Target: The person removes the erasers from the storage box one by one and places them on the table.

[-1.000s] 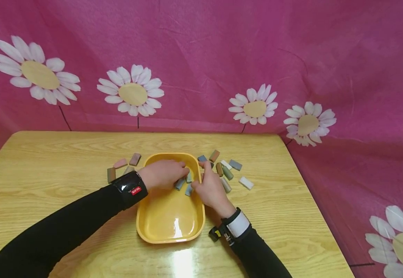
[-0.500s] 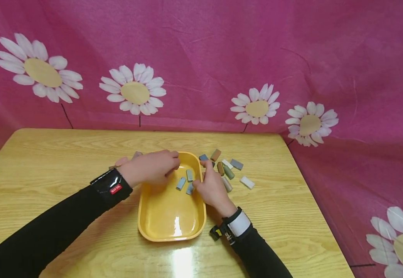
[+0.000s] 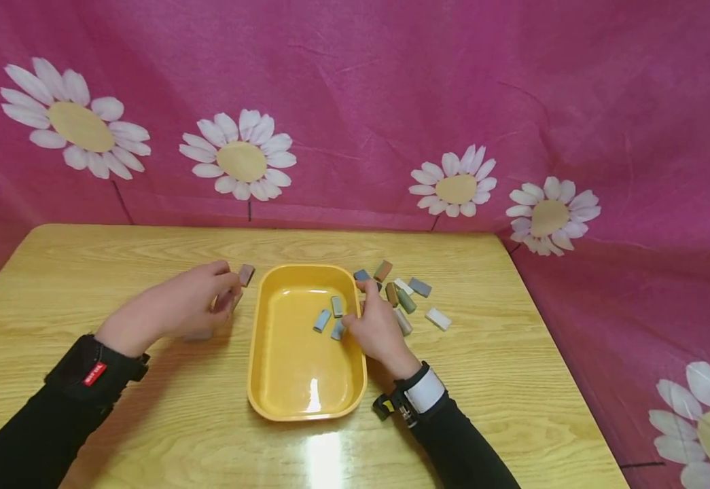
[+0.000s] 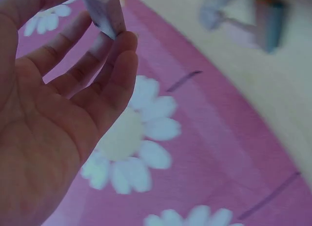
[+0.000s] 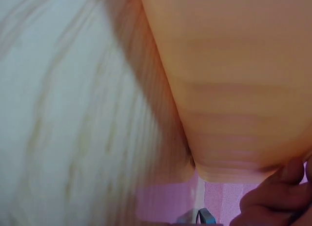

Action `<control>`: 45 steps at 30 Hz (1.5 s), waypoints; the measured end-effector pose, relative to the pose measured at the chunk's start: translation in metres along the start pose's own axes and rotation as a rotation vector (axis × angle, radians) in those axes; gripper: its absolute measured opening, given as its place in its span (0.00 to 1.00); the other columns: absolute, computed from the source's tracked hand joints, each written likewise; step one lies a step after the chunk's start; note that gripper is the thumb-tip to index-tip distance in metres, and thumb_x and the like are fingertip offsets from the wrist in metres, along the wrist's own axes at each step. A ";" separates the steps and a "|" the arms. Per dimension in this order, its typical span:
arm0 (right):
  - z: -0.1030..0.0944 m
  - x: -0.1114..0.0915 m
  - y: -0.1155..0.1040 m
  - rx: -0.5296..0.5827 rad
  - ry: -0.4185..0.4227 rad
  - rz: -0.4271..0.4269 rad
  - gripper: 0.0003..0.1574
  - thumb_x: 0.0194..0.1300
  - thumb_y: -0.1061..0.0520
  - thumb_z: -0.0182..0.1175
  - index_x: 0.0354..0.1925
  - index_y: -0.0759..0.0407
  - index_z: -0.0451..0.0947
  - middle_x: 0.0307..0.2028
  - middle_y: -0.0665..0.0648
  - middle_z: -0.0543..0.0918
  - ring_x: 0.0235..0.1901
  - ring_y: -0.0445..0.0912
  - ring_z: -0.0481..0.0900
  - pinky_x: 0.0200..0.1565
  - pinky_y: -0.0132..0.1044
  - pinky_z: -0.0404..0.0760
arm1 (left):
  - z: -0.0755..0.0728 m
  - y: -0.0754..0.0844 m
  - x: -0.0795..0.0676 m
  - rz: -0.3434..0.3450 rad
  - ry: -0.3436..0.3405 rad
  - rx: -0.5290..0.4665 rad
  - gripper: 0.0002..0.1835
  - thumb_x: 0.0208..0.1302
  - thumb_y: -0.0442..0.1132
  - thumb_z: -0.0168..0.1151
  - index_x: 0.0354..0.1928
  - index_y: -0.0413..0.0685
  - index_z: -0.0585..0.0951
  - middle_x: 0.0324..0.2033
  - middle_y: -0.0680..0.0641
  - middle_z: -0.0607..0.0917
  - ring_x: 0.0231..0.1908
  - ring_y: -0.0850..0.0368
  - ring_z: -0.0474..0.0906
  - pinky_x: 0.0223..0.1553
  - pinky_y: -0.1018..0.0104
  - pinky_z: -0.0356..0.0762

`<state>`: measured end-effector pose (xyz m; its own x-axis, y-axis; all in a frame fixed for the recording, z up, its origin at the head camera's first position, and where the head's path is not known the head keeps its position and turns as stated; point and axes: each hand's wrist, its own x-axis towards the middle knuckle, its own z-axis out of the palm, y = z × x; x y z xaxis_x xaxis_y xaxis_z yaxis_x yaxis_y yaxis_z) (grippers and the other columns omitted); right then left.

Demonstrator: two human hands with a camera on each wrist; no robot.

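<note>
My left hand (image 3: 192, 299) is left of the yellow tray (image 3: 254, 353), low over the table. In the left wrist view its fingertips pinch a small pale block (image 4: 105, 14). A mauve block (image 3: 246, 274) lies just beyond those fingers. My right hand (image 3: 379, 329) grips the tray's right rim, thumb inside and fingers outside. The right wrist view shows curled fingers (image 5: 273, 201) against the tray's outer wall (image 5: 234, 114). Inside the tray, near that thumb, lie a grey-green block (image 3: 337, 306) and two grey-blue blocks, one of them (image 3: 322, 320) farther left.
Right of the tray, several small blocks lie loosely together, among them a brown block (image 3: 382, 271), a green one (image 3: 406, 301) and a white one (image 3: 438, 318). The wooden table (image 3: 483, 394) ends at a pink daisy-print cloth (image 3: 355, 136) behind and at the right.
My left hand has come out of the tray and moved left to the blocks beside it, leaving a grey-blue block inside. My right hand has stayed on the rim.
</note>
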<state>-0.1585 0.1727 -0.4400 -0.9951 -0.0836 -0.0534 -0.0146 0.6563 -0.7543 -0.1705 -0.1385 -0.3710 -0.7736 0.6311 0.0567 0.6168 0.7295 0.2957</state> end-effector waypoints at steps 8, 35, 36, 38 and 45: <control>-0.003 -0.001 0.003 -0.002 0.012 0.011 0.41 0.56 0.60 0.58 0.69 0.60 0.61 0.32 0.57 0.87 0.23 0.42 0.79 0.26 0.35 0.78 | 0.042 -0.010 -0.016 0.030 -0.018 -0.056 0.04 0.57 0.33 0.62 0.33 0.50 0.79 0.34 0.53 0.72 0.34 0.61 0.70 0.37 0.63 0.74; -0.001 0.001 -0.002 -0.008 -0.015 0.021 0.42 0.57 0.60 0.58 0.69 0.60 0.59 0.23 0.55 0.80 0.18 0.44 0.74 0.22 0.34 0.72 | 0.003 0.060 0.072 0.165 -0.101 0.049 0.11 0.61 0.41 0.63 0.45 0.52 0.83 0.42 0.51 0.80 0.38 0.58 0.74 0.44 0.60 0.79; -0.001 0.001 -0.002 -0.012 -0.018 0.022 0.42 0.57 0.60 0.58 0.69 0.60 0.59 0.22 0.55 0.79 0.17 0.44 0.74 0.21 0.34 0.71 | 0.005 0.063 0.079 0.175 -0.120 0.052 0.11 0.61 0.41 0.63 0.46 0.52 0.83 0.42 0.51 0.80 0.38 0.58 0.74 0.44 0.60 0.79; -0.001 0.001 -0.002 -0.015 -0.022 0.020 0.42 0.56 0.60 0.58 0.68 0.60 0.59 0.21 0.53 0.78 0.17 0.43 0.73 0.21 0.34 0.70 | 0.011 0.068 0.092 0.195 -0.160 0.066 0.12 0.61 0.41 0.64 0.46 0.52 0.83 0.44 0.51 0.80 0.39 0.58 0.75 0.47 0.60 0.80; 0.001 0.001 -0.001 -0.037 -0.009 -0.009 0.41 0.56 0.60 0.60 0.68 0.60 0.60 0.17 0.50 0.67 0.14 0.43 0.64 0.20 0.34 0.60 | 0.040 0.076 0.128 0.298 -0.320 0.086 0.12 0.59 0.33 0.60 0.44 0.50 0.86 0.33 0.53 0.82 0.35 0.59 0.75 0.41 0.64 0.76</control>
<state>-0.1595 0.1711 -0.4397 -0.9939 -0.0967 -0.0529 -0.0276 0.6827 -0.7302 -0.2171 0.0080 -0.3795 -0.4847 0.8571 -0.1746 0.8262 0.5141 0.2303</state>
